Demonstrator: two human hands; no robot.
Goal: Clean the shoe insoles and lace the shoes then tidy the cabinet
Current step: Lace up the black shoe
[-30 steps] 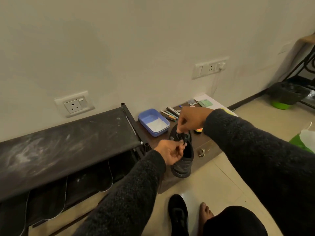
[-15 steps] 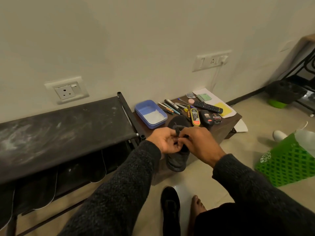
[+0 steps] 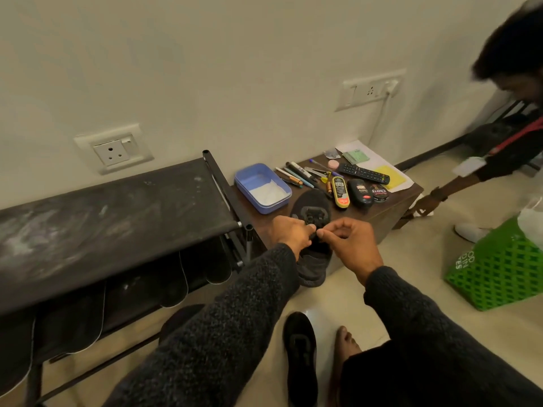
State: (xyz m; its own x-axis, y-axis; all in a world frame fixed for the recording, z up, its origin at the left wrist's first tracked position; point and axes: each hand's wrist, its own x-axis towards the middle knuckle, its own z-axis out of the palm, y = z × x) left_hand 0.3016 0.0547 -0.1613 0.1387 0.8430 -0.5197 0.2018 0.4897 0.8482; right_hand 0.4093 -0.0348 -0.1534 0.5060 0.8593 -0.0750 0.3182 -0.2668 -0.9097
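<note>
A black shoe rests on the edge of the low brown cabinet, toe pointing to the wall. My left hand pinches a black lace above the shoe's opening. Close beside it, my right hand pinches the lace too, fingertips almost meeting the left ones. The lace itself is mostly hidden between my fingers. A second black shoe lies on the floor by my bare foot. Dark insoles hang on the lower shelf of the black shoe rack.
On the cabinet lie a blue tray with white powder, pens, a remote, shoe polish tins and papers. A green basket stands on the floor at right. Another person bends down at the far right.
My right hand came down from above the shoe to meet the left hand at the lace. The view swung left and down, and another person has come into view at right.
</note>
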